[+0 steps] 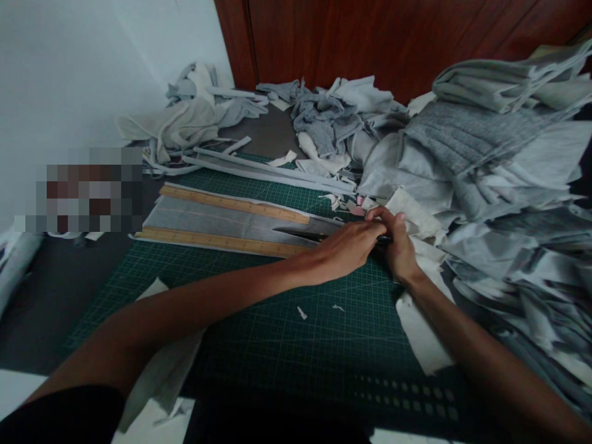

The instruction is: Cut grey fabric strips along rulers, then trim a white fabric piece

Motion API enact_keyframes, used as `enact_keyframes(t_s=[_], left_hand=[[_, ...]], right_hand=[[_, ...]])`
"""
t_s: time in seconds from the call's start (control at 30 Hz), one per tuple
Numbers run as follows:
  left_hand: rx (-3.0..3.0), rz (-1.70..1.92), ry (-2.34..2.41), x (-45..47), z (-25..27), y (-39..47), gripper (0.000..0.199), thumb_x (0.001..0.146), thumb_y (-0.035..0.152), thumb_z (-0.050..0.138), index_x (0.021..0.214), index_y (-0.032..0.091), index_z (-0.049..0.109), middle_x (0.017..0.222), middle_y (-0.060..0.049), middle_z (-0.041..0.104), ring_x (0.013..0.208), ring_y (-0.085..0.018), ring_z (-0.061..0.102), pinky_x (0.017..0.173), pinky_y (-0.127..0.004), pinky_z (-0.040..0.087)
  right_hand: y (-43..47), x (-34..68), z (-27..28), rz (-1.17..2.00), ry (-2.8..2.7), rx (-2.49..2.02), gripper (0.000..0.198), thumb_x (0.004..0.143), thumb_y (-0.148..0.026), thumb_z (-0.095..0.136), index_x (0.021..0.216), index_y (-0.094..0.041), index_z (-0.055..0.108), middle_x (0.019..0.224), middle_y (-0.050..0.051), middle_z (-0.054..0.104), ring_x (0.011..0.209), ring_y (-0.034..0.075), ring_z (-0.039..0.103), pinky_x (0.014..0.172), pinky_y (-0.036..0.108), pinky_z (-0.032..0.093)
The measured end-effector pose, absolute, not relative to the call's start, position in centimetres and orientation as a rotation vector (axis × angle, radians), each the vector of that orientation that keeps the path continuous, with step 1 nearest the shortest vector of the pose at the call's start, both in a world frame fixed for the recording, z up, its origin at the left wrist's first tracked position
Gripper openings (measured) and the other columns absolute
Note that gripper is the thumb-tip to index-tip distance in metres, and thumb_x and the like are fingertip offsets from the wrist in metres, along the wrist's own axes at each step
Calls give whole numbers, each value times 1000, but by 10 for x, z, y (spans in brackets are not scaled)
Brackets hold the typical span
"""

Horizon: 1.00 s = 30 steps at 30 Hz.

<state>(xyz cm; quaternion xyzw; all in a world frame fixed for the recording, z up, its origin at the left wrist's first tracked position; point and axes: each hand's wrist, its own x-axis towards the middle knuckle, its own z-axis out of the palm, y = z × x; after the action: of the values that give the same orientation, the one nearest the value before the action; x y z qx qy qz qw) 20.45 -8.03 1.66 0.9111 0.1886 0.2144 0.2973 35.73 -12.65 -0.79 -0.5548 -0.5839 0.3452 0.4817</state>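
A grey fabric strip (198, 216) lies across the green cutting mat (277, 296). One wooden ruler (231, 204) rests along its far edge and another wooden ruler (217, 240) along its near edge. Dark scissors (300, 234) lie over the strip, blades pointing left between the rulers. My right hand (398, 243) is closed round the scissors' handle end, beside the strip's right end. Reaching across from the left, my left hand (356, 243) is closed over the scissors and fabric, close against the right hand. What its fingers grip is hidden.
Fabric scraps (342, 200) lie beyond the hands. Crumpled cloth (324, 117) and long pale strips (272, 169) are at the back. Piled grey fabric (499, 135) rises on the right. A cream cloth piece (423, 333) lies under my right forearm. A reddish-brown panel (324, 43) stands behind.
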Motion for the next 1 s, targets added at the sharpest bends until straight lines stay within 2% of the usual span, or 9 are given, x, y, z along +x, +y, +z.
enact_keyframes(t_s=[0.13,0.2,0.27,0.33,0.4,0.47,0.6,0.73,1.0], left_hand=[[2407,595,490,205,11,-79,28,97,4,37,115,11,57,121,-14,69,111,-21,68,99,-37,55],[2395,613,466,205,9,-79,28,97,4,38,116,12,57,124,-14,68,115,-21,66,103,-37,53],[2366,632,437,204,8,-79,28,97,4,40,117,13,58,125,-12,68,118,-21,65,103,-37,53],[2333,642,426,204,7,-80,27,95,5,43,117,12,58,123,-13,68,116,-23,66,100,-40,55],[2326,637,445,203,6,-81,28,94,4,44,117,11,58,119,-13,70,112,-25,67,97,-43,56],[2335,642,455,204,6,-81,30,92,2,44,117,10,58,117,-13,70,110,-25,67,96,-43,55],[2332,689,439,205,4,-82,32,91,1,45,118,13,58,118,-11,69,114,-23,65,100,-40,53],[2340,689,476,205,4,-81,32,91,3,46,119,14,57,117,-10,70,113,-23,65,99,-39,53],[2322,729,461,202,7,-81,36,90,1,43,120,17,56,118,-9,70,114,-21,65,99,-37,52]], right_hand=[[-131,380,-3,814,-1709,-1307,75,90,-82,14,120,-29,57,116,7,63,111,26,60,97,39,48],[-128,394,2,821,-1884,-1254,75,87,-84,26,129,-28,55,123,8,63,116,27,59,101,40,48],[-125,406,7,779,-2029,-1255,69,85,-77,50,133,-27,56,124,9,65,115,29,62,98,41,51],[-122,412,11,741,-2166,-1281,56,84,-62,68,125,-25,63,114,8,69,104,27,66,90,39,55],[-121,412,12,716,-2263,-1288,42,87,-53,69,117,-24,68,106,7,72,94,25,68,85,38,56],[-121,409,10,688,-2291,-1270,36,90,-51,65,113,-24,69,104,8,72,92,25,68,85,39,56],[-122,404,1,616,-2201,-1224,32,89,-54,66,101,-25,70,94,6,72,87,25,66,82,41,53],[-121,402,-3,712,-2118,-1265,35,88,-59,64,87,-25,69,87,5,69,81,24,64,77,40,52],[-122,404,-6,802,-2127,-1315,45,93,-64,53,79,-25,71,89,6,71,91,25,64,83,41,53]])
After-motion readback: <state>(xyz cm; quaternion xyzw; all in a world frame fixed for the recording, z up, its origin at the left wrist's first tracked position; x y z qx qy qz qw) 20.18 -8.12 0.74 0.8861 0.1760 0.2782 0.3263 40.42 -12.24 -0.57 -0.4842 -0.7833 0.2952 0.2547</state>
